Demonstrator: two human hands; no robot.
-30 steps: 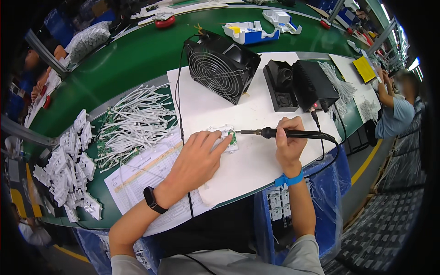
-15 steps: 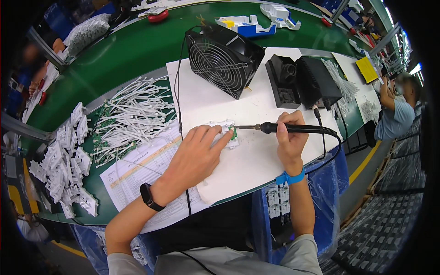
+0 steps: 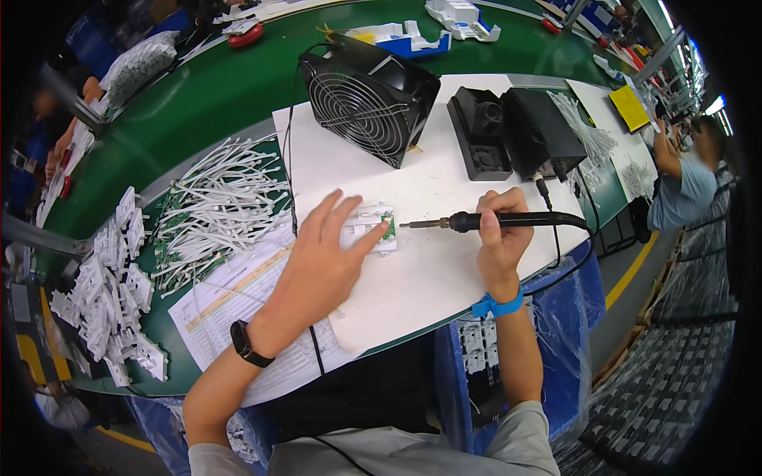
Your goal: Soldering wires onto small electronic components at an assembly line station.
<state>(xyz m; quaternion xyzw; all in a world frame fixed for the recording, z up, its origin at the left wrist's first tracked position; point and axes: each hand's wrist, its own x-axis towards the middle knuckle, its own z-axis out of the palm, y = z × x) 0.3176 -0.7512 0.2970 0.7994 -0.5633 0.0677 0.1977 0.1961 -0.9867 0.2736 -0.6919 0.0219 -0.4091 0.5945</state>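
Observation:
My right hand (image 3: 506, 242) is closed round the handle of a soldering iron (image 3: 464, 222), its tip pointing left. A small gap separates that tip from a little green circuit board (image 3: 390, 228), which sits on a white plastic housing (image 3: 386, 246). My left hand (image 3: 324, 266) has its fingers spread, holding nothing. Its index fingertip reaches the edge of the circuit board, while other fingers extend over or beside the housing. The housing lies on a white work sheet (image 3: 429, 293), and my left hand hides part of it.
A black fan (image 3: 361, 111) stands behind the housing, with an iron stand (image 3: 480, 135) and black box (image 3: 544, 131) to its right. Leftward lie white cables (image 3: 226, 198), piled plastic housings (image 3: 111, 293) and a printed paper (image 3: 286, 361). Another person (image 3: 690, 186) sits far right.
The iron's tip has come away from the circuit board, rightward. My left hand's fingers have spread and partly lifted, with the index fingertip still at the board. The whole view has shifted slightly.

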